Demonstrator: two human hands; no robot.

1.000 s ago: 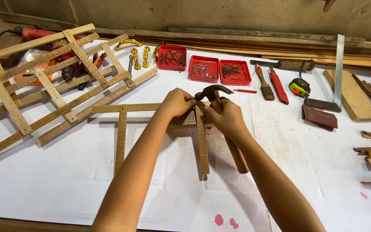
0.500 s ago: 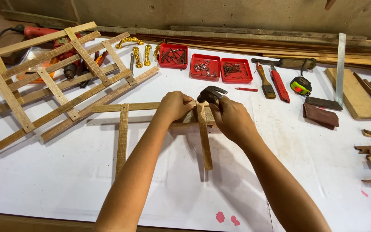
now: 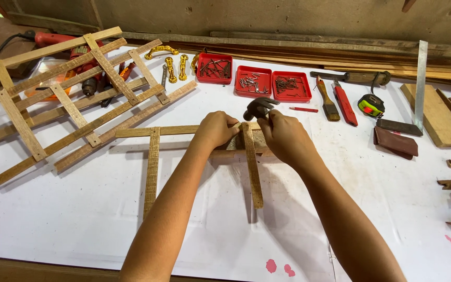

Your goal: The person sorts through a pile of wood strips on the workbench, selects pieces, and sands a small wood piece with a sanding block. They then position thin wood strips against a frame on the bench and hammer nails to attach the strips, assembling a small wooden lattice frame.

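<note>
Centrally, the short upright wooden slat (image 3: pixel 251 164) was pinched at its top by the left hand (image 3: pixel 216 129) on the white surface (image 3: pixel 79 209), while the dark-headed claw hammer (image 3: pixel 258 107) (head above the joint) was clenched in the right hand's (image 3: pixel 286 137) grip.

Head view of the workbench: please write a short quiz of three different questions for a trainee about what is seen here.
1. True or false: the right hand holds a hammer close to its head.
2. How many red trays of nails stand in a row behind the hands? A) two B) three C) five
3. Fill in: the left hand rests at the top of an upright wooden ____, where it crosses the long horizontal slat.

Key:
1. True.
2. B, three.
3. Slat. Whether the fingers pinch a nail there cannot be seen.
</note>
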